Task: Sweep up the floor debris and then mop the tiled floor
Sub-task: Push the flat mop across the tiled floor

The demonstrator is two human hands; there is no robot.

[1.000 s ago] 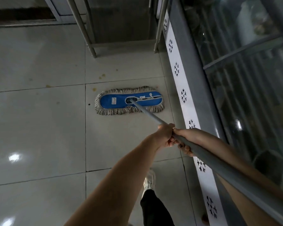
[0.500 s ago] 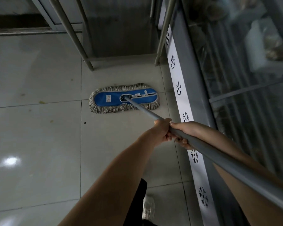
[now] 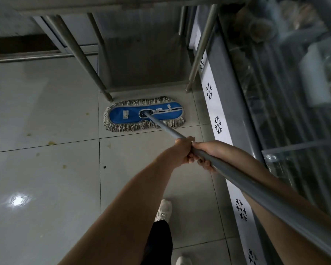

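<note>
Pale floor tiles point(image 3: 46, 178) carry a blue flat mop head point(image 3: 143, 113), fringed, lying flat near a metal table leg point(image 3: 80, 52). Left hand point(image 3: 182, 152) and right hand point(image 3: 206, 152) touch, fingers curled tight round the grey mop handle point(image 3: 256, 190).

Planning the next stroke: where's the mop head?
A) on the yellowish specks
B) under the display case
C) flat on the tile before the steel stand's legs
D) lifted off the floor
C: the blue mop head lies flat on the tiled floor just before the steel stand's legs, the yellowish specks well to its left.
</note>
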